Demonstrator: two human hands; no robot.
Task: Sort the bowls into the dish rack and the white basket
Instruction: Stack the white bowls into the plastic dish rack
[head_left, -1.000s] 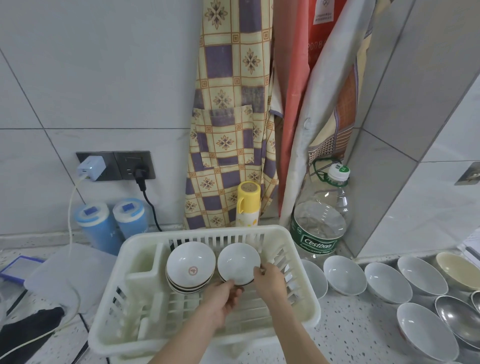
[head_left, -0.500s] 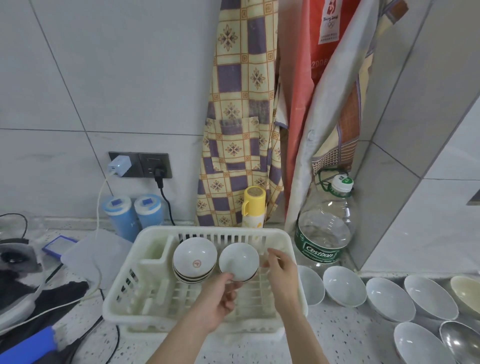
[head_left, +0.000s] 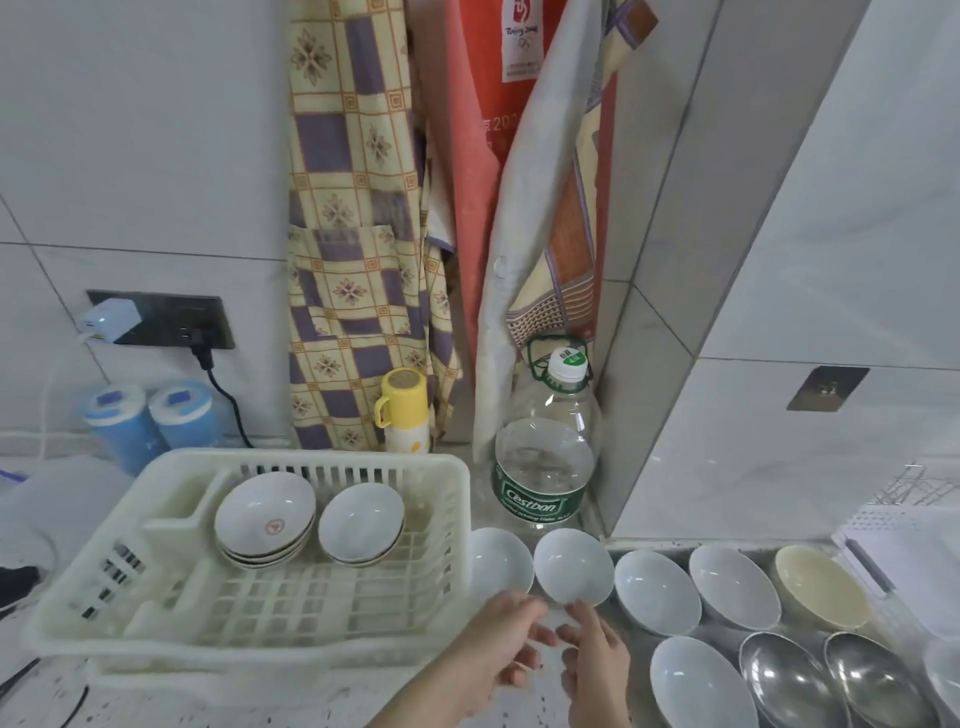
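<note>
While both hands, left (head_left: 498, 644) and right (head_left: 592, 657), are hovering loose-fingered and empty, the nearest white bowl (head_left: 573, 566) is sitting beside the basket's (head_left: 457, 519) right edge; pinching its near rim should work best.

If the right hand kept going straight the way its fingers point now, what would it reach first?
Most likely the white bowl just ahead of it: the right hand points up and away with a fingertip close to the bowl's near rim. Whether it already touches is unclear. The left hand reaches toward the same bowl.
</note>
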